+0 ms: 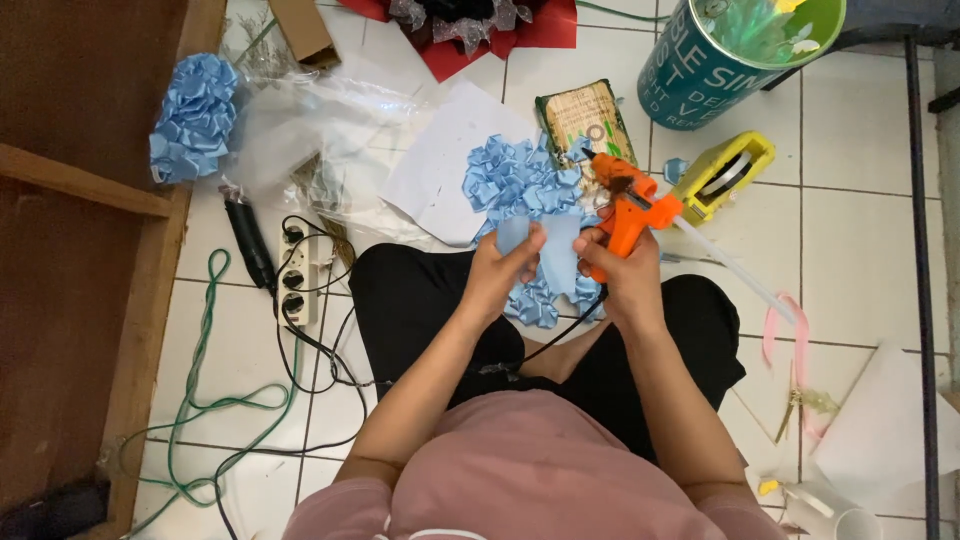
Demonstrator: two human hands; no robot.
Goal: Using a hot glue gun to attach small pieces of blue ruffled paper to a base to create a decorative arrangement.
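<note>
Head camera, looking straight down: a flat piece of light blue satin ribbon (553,252) is held over the person's lap, between both hands and just above a cluster of folded blue ribbon petals (520,185) that spreads from the knees out onto the white tiled floor (860,200). The left hand (500,268) pinches the ribbon's left edge with thumb and fingers closed on it. The right hand (612,272) is wrapped around the grip of an orange hot glue gun (628,205), its nozzle pointing up and away toward the petals, while its fingertips also touch the ribbon's right edge. A clear glue stick (735,270) juts from the back of the gun, slanting down to the right.

Just beyond the gun lies a yellow tape dispenser (725,172), and above that stands a teal cylindrical tin (715,60). A small green-and-tan packet (583,120) lies beside the petals, partly under them, next to a white sheet of paper (440,160). Further left is crumpled clear plastic (290,120), a second bunch of blue ribbon petals (193,118) at the edge of a brown wooden frame (80,180), and a white power strip (295,275) with black cords and a green cable (205,400) trailing across the tiles. The gun's black cord runs down between the person's legs. A pink ribbon (785,320) lies to the right.
</note>
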